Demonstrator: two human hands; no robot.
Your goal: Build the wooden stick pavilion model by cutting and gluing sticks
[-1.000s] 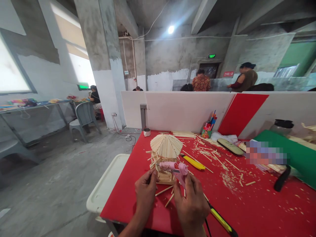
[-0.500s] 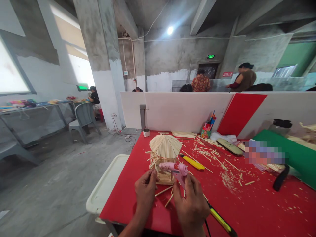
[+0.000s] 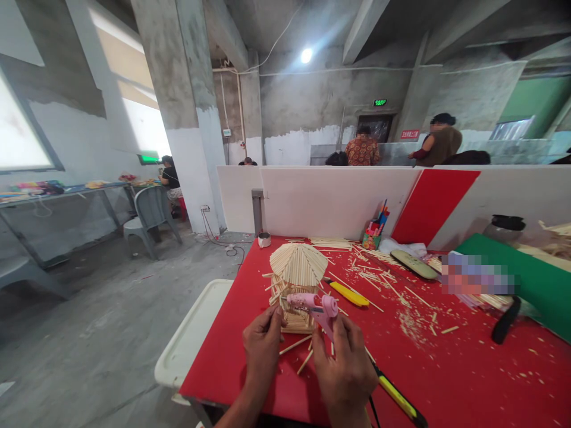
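Note:
A pink hot glue gun (image 3: 307,302) is gripped in my right hand (image 3: 344,365), its nozzle pointing left. My left hand (image 3: 262,342) is closed in a pinch just below that nozzle; whatever lies between the fingertips is too small to make out. Behind both hands stands a little house of wooden sticks (image 3: 298,264) with a cone-shaped roof, its front partly hidden by the glue gun. Several loose sticks (image 3: 295,345) lie between my hands on the red tabletop (image 3: 232,356).
A yellow utility knife (image 3: 349,293) lies right of the house, another cutter (image 3: 399,398) near my right forearm. Stick scraps (image 3: 413,321) litter the table's right side. A pen cup (image 3: 371,238), an olive case (image 3: 414,264) and a tape roll (image 3: 264,239) sit farther back, before a white partition (image 3: 330,199).

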